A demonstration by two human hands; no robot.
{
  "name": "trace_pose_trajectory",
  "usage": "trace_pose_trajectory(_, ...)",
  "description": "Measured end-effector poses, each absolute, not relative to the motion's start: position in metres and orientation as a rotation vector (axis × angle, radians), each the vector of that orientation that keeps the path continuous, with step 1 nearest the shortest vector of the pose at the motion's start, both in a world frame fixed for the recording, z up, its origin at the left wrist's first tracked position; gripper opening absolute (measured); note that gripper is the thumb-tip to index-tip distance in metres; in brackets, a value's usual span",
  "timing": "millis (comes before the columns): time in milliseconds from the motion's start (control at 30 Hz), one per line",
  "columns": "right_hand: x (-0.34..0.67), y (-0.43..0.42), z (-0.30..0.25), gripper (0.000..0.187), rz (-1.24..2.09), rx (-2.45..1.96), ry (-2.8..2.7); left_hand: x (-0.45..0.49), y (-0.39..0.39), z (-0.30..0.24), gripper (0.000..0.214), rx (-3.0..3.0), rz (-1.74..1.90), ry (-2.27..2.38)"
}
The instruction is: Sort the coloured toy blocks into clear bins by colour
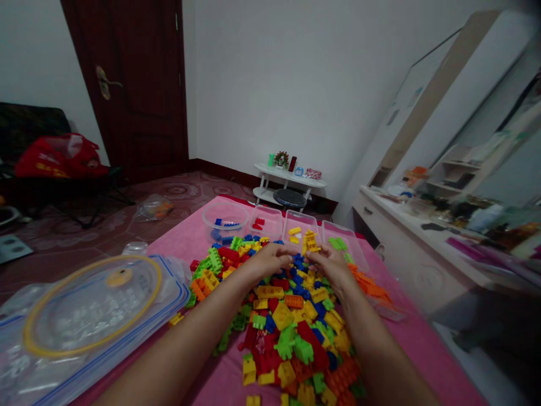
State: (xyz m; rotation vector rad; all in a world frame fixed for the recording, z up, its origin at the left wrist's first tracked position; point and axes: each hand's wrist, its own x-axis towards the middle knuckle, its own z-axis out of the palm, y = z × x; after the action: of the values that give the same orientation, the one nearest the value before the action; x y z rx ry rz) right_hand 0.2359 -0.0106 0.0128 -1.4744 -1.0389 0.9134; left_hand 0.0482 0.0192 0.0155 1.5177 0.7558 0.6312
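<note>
A big pile of coloured toy bricks (287, 327) in red, yellow, green, blue and orange lies on a pink cloth (186, 239). Both my hands reach into the far part of the pile. My left hand (268, 258) has its fingers curled over blue and red bricks. My right hand (327, 260) meets it fingertip to fingertip, right below some yellow bricks (310, 241). What the fingers pinch is hidden. Behind the pile stand clear containers: a round one with blue bricks (225, 217), then ones with red (265, 221), yellow (298, 225) and green bricks (340, 239).
Clear plastic lids, one with a yellow ring (91, 307), lie at the left on the cloth. A white dresser (406, 242) with clutter stands to the right. A low white shelf (289, 183), a dark door (135, 84) and a red bag (61, 155) are farther back.
</note>
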Motion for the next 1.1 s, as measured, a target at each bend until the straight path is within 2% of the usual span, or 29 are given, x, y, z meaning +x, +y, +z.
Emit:
trace_pose_trajectory(133, 0.254, 0.029, 0.023, 0.017, 0.849, -1.567, -0.979, 0.050, 0.027, 0.006, 0.042, 1.698, 0.639, 0.816)
trace_pose_trajectory(333, 0.271, 0.040, 0.027, 0.036, 0.646, -1.678, -1.037, 0.054, 0.030, -0.004, 0.038, 2.003, 0.600, 0.842)
trace_pose_trajectory(567, 0.272, -0.010, 0.016, 0.016, 0.453, -1.872, -1.397, 0.054, 0.025, 0.002, 0.031, 2.196, 0.552, 0.912)
trace_pose_trajectory(767, 0.250, -0.035, -0.006, 0.033, 0.084, -2.260, -1.710, 0.032, 0.018, 0.030, 0.017, 2.446, 0.222, 1.086)
trace_pose_trajectory(967, 0.240, -0.042, -0.004, 0.018, 0.020, -2.309, -1.764, 0.039, -0.010, 0.057, 0.029, 2.640, -0.262, 1.177)
trace_pose_trajectory(1100, 0.241, -0.044, 0.004, 0.013, 0.052, -2.214, -1.691, 0.047, -0.020, 0.058, 0.022, 2.697, -0.376, 1.160)
